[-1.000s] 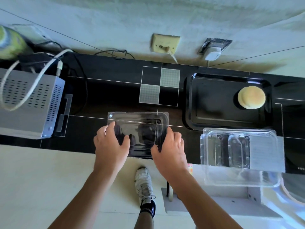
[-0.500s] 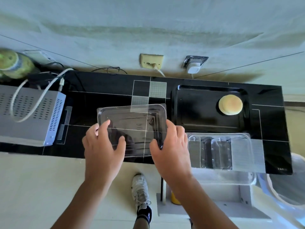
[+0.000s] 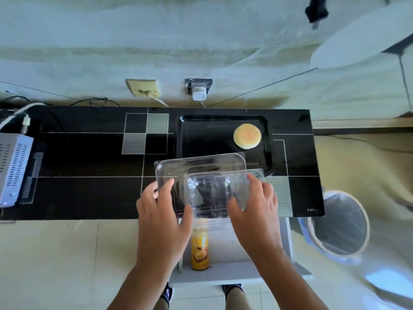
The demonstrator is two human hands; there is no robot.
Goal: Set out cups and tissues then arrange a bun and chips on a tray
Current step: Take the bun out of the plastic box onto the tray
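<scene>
Left hand: the left hand [image 3: 162, 217] grips the left near edge of a clear lid [image 3: 196, 168], thumb on top, fingers curled at the rim.
Right hand: the right hand [image 3: 257, 211] grips the right side of the same lid, thumb over the top face, fingers wrapped round the right edge.
Lid: held by both hands above a second clear box [image 3: 257, 175]; the two overlap, so where one ends and the other begins is hard to tell. Whether they touch cannot be told.
Box: it sits at the near edge of the table [image 3: 89, 186], right of middle, just near of the tray.
Tray: the black tray [image 3: 201, 139] lies on the far right part of the table; the lid's far edge overlaps its near rim in the view.
Bun: the bun [image 3: 247, 135] lies in the tray's right half, toward the far side, apart from the lid.
Chips: a yellow chips can [image 3: 199, 249] stands upright on a low white shelf [image 3: 223, 274] under the table's near edge, between the two forearms.
Left end: a grey vented device [image 3: 13, 166] sits on the table with white cables [image 3: 13, 115] beyond it.
Wall: two sockets [image 3: 143, 88] sit above the table's far edge, the right one holding a white plug [image 3: 199, 95].
Right: a round bin [image 3: 342, 222] stands on the floor beside the table's right end.
</scene>
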